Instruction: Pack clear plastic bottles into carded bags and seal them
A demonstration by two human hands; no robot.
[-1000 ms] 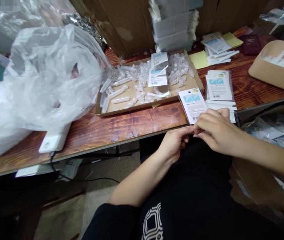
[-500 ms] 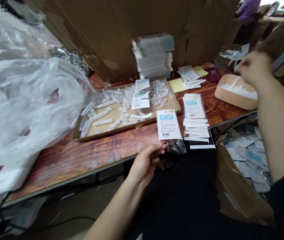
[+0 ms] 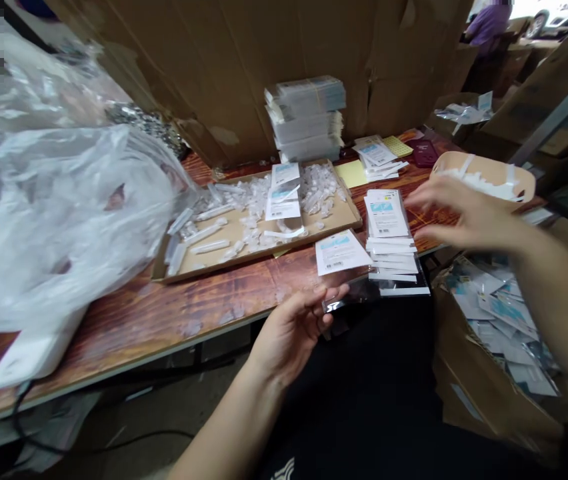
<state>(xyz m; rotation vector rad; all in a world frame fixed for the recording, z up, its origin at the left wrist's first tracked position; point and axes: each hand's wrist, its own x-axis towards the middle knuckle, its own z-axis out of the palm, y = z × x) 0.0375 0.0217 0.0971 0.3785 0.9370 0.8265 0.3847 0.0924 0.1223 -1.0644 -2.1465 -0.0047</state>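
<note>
Head cam view: the packet (image 3: 341,252) being handled is just off the near right corner of the cardboard tray (image 3: 338,217), printed card up top and clear film hanging toward the person. Can't tell if the card touches the tray. Left hand (image 3: 294,330), in front of the tray, has that film pinched between thumb and fingers. Right hand (image 3: 459,213) is out to the right of the tray, past the packet stack (image 3: 387,217), fingers spread, bit blurry, nothing in it that I can see.

My take on doing this well: keep the left pinch light and right at the film's edge, because thin film like that probably creases easily. I'd keep the card flat and square too, and not let the right wrist brush the stack, since it looks like it'd fan out.

Versus half a second ago: right hand was way up by the beige bin (image 3: 527,177), farther right of the tray; now it's lower and closer in. The left is still pinching, but the card's lying flatter and the film is pulled up more around the fingertips.
</note>
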